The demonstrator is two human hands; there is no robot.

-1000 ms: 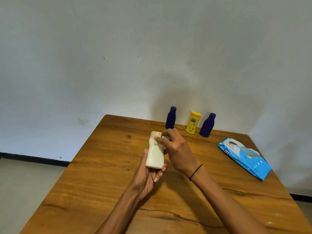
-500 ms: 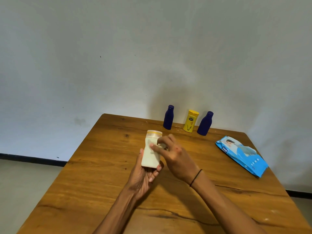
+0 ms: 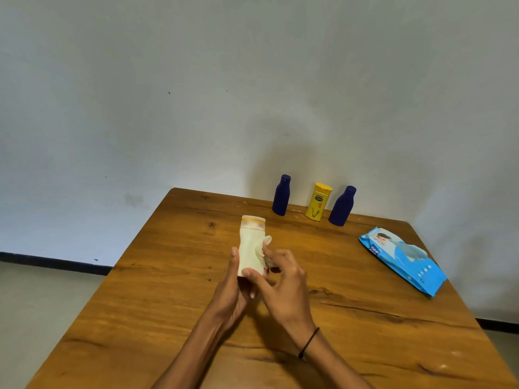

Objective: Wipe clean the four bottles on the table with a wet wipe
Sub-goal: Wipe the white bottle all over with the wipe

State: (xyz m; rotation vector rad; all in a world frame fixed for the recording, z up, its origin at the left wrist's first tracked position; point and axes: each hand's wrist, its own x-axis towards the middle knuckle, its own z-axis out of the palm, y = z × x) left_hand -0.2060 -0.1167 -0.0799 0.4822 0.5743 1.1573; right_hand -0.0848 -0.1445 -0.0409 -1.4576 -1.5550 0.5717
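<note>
Above the wooden table's middle, the left hand grips the upright cream plastic bottle at its base while the right hand pinches a crumpled white wet wipe against its side; rotating the bottle between strokes should cover every face.

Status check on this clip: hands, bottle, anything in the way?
Left hand grips cream bottle upright. Right hand presses wet wipe against its side. Three bottles wait by the wall. Nothing in the way.
</note>
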